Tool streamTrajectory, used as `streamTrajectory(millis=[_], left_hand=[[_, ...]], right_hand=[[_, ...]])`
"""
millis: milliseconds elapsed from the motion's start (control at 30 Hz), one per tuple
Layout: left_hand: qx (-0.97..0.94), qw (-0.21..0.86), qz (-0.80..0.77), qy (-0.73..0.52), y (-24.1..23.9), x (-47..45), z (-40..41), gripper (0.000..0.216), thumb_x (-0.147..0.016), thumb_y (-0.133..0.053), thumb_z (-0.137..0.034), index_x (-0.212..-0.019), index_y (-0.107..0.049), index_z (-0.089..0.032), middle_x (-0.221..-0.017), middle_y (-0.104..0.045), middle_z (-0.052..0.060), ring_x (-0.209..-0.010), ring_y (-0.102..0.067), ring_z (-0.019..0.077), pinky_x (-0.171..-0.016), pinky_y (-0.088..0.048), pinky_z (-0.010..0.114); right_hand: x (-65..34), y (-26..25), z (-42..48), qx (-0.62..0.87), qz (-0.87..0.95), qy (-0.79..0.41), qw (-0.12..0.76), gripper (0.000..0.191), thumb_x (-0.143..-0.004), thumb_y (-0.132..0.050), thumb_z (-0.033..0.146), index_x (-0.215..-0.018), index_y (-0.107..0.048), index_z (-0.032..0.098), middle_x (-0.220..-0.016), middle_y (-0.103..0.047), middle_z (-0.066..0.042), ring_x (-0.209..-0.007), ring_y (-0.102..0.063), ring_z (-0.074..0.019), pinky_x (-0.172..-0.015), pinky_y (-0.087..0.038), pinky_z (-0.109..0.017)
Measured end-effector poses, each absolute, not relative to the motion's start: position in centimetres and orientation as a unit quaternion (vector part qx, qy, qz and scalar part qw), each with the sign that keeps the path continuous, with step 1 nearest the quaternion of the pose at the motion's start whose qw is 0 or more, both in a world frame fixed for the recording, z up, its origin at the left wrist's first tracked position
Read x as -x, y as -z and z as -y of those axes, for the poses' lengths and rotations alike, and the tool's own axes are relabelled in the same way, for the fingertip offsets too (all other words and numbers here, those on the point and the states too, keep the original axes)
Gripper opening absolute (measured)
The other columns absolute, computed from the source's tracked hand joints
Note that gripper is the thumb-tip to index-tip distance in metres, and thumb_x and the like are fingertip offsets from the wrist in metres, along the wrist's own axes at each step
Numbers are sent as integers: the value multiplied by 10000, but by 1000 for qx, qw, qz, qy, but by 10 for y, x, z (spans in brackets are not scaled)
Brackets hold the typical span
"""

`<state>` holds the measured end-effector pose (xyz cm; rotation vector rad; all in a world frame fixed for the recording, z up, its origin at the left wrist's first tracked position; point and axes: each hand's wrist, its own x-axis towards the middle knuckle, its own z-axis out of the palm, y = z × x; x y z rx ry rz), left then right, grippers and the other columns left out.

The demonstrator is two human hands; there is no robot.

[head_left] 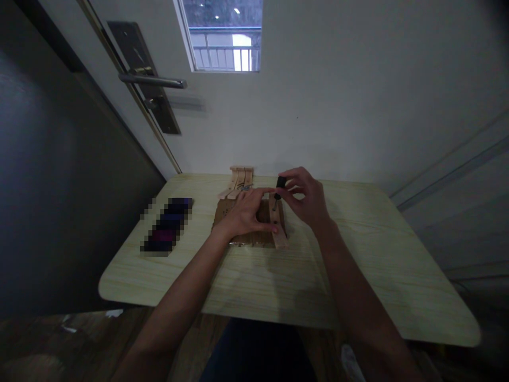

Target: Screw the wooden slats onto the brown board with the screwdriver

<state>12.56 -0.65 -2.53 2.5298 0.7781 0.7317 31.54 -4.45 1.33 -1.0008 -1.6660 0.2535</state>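
Observation:
My right hand point(305, 195) is closed around the black handle of a screwdriver point(281, 182), its shaft pointing down at a light wooden strip point(274, 212). This strip lies along the right side of a brown cardboard piece point(265, 216). My left hand point(247, 213) rests over the cardboard with fingers spread. Its thumb touches the strip's near part, while the index finger reaches the far end beside the screwdriver. Dark holes show in the strip. Behind my left hand lie more wooden strips point(242, 175) with several small metal screws point(244, 187) on them.
A pale wood-grain table point(358, 254) carries everything. On its left lies a blurred-out dark, flat object point(169, 227). The table's back edge meets a white door point(338, 95) with a metal lever handle point(153, 80) and a small window point(225, 37).

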Motion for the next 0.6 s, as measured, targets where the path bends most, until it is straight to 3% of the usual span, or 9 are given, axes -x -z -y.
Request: streamTrajectory(millis=[167,433,600], left_hand=[[-904,195,-279,-258,25,-125,7,979,-636,-707,-731,-1411,-337,-260,-1352,-507,120,-1253,-446,366,-1041,-323,526],[-903,191,-277,-268,24,-126,8,985,-634,-701,-740,-1408,-341,-248,-1336,-513,127,-1239,-454,365,-1036,-321,523],[-904,190,-277,-265,25,-126,7,992,-636,-704,-734,-1419,-332,-252,-1365,-499,129,-1267,-436,370,-1045,-309,531]], right_hand=[[-315,-9,41,421,691,-104,579,269,-756,-736,362,-923,-567,237,-826,-646,40,-581,-627,-76,-522,-569,-206],[-315,-9,46,395,716,-106,566,188,-855,-609,315,-1014,-550,234,-981,-691,-18,-724,-703,-113,-616,-614,-235],[-315,-7,46,407,708,-132,562,304,-851,-623,306,-1146,-564,259,-965,-704,-7,-737,-716,-124,-596,-617,-225]])
